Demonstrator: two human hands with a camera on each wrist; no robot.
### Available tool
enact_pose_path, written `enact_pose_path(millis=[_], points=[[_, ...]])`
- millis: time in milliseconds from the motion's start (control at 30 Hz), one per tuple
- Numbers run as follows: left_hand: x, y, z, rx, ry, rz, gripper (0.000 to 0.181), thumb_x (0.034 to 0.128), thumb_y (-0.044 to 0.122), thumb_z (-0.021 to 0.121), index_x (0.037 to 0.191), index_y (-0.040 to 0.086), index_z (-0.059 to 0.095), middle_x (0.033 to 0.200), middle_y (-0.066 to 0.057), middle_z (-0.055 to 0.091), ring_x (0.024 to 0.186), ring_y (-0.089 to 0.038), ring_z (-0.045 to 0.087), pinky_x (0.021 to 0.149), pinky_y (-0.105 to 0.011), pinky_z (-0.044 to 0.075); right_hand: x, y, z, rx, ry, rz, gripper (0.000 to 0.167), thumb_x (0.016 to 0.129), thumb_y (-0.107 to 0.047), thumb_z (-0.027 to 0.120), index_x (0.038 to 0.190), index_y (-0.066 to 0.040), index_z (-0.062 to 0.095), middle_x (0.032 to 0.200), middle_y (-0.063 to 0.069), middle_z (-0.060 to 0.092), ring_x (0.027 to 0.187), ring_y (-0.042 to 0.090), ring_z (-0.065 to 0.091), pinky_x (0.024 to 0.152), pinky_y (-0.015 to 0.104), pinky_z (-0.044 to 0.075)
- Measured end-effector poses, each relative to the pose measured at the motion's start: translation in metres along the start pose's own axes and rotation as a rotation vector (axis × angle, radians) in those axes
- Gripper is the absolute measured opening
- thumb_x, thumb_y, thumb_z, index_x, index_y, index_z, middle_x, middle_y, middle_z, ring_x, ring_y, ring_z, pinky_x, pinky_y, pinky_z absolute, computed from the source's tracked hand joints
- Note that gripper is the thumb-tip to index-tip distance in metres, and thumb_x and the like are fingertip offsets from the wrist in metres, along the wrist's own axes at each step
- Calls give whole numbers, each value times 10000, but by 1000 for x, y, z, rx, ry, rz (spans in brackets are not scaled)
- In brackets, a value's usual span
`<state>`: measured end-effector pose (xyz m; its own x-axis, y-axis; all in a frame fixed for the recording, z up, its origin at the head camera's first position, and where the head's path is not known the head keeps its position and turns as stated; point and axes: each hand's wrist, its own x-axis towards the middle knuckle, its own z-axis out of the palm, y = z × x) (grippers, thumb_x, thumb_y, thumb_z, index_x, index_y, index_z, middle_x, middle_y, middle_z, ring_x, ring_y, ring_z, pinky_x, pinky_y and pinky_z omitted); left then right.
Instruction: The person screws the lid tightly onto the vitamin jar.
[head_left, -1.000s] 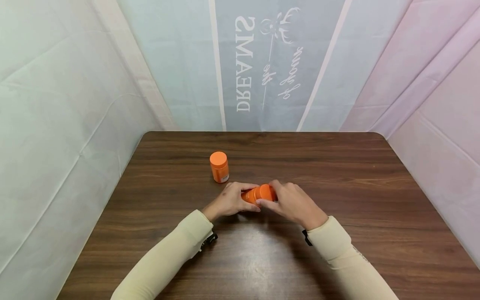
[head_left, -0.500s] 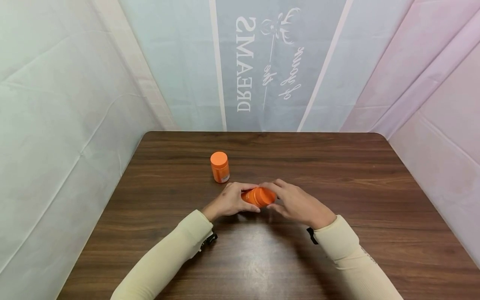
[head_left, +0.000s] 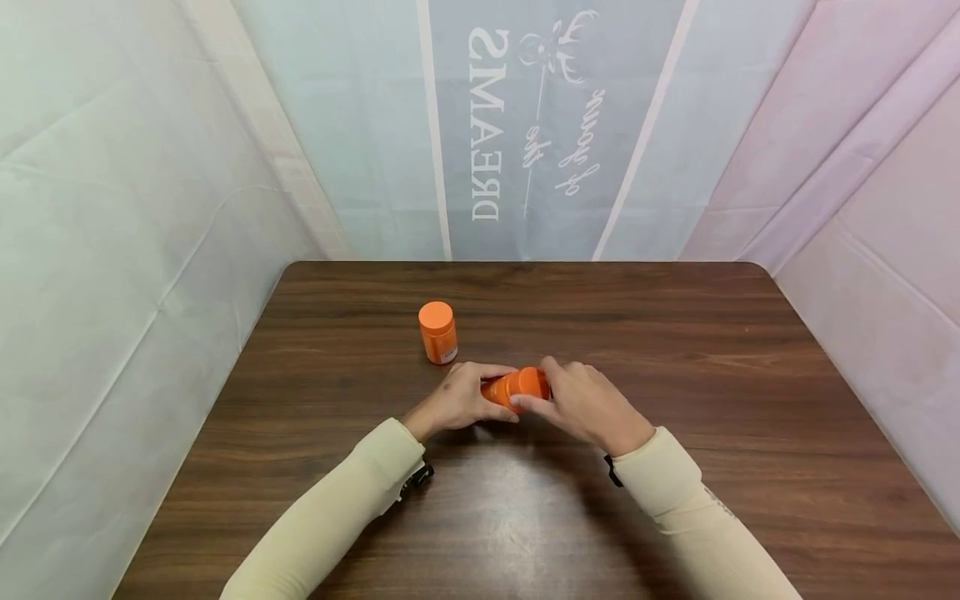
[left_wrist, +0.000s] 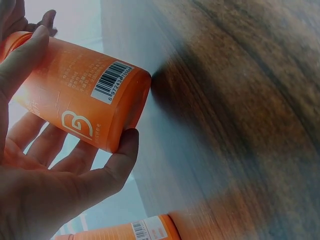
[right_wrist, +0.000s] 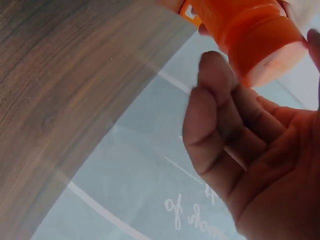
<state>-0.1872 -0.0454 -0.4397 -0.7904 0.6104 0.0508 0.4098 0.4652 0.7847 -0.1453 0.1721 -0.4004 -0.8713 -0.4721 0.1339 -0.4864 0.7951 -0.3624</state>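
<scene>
Left hand [head_left: 459, 402]: I grip a tilted orange bottle [head_left: 498, 391]
Right hand [head_left: 590, 407]: pinching its cap [head_left: 532, 383]
Second bottle [head_left: 438, 335]: upright, farther, left

One jar [head_left: 438, 337] on table [head_left: 637, 325], behind and left of second jar [head_left: 516, 387] between hands [head_left: 457, 402] [head_left: 592, 408]

You're in what looks like a makeshift, cloth-walled space — a pale left sheet [head_left: 127, 242], a pale right sheet [head_left: 877, 225] and a printed back curtain [head_left: 525, 233] with mirrored lettering [head_left: 486, 90] enclose your wood-grain table [head_left: 637, 333] — building type unclear.
</scene>
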Motion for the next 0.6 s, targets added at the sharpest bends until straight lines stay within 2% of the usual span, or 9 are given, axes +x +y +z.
enact_pose_path(millis=[67,133,167,233,300,367,467,600], points=[[0,0,0,8,0,2,627,759,236,893,1322,102,653,1160,-40,710,927,-100,631,809,-264,519,-1,-1,-2,-12,-14,-21,659,869,-546,719,1250,-34,557,819,28,610,584,97,539,535,270,480],[0,0,-1,16,-1,1,636,763,238,891,1331,95,645,1146,-42,713,924,-99,634,811,-268,520,-3,0,-5,-11,-36,-58,754,843,-463,788,1419,-78,489,1020,66,635,723,139,612,637,318,532],[0,0,-1,21,-2,-2,640,764,241,890,1335,94,642,1143,-42,714,930,-97,635,818,-268,519,-3,0,-7,-11,-46,-81,785,836,-405,814,1467,-101,458,1106,78,623,787,157,629,681,337,543],[0,1,-1,17,-5,-12,654,759,231,894,1343,90,635,1144,-46,713,936,-103,638,824,-277,523,-4,0,-10,-13,-47,-133,735,829,-263,842,1454,-112,486,1166,89,607,836,188,646,718,360,552],[-1,1,-1,13,-6,-22,662,756,228,897,1348,92,633,1151,-47,710,944,-107,636,833,-283,523,-4,1,-12,-7,-38,-170,663,822,-155,841,1405,-93,531,1142,83,610,828,201,651,712,349,551],[-1,2,-1,6,-7,-26,656,755,226,897,1343,95,638,1165,-48,706,954,-110,636,838,-284,523,-4,1,-12,-7,-27,-186,603,824,-123,831,1360,-71,561,1084,75,618,788,197,645,687,329,545],[-1,2,0,0,-8,-20,639,757,221,896,1334,104,646,1165,-44,708,949,-105,635,829,-278,524,-2,2,-12,-6,-23,-182,542,851,-183,816,1314,-33,580,1005,67,630,730,153,619,654,293,526],[0,2,0,10,-1,-11,620,760,217,894,1322,112,654,1155,-39,712,907,-96,626,787,-260,520,0,2,-11,8,-28,-125,474,897,-339,765,1210,-18,609,856,18,632,624,61,535,575,236,472]])
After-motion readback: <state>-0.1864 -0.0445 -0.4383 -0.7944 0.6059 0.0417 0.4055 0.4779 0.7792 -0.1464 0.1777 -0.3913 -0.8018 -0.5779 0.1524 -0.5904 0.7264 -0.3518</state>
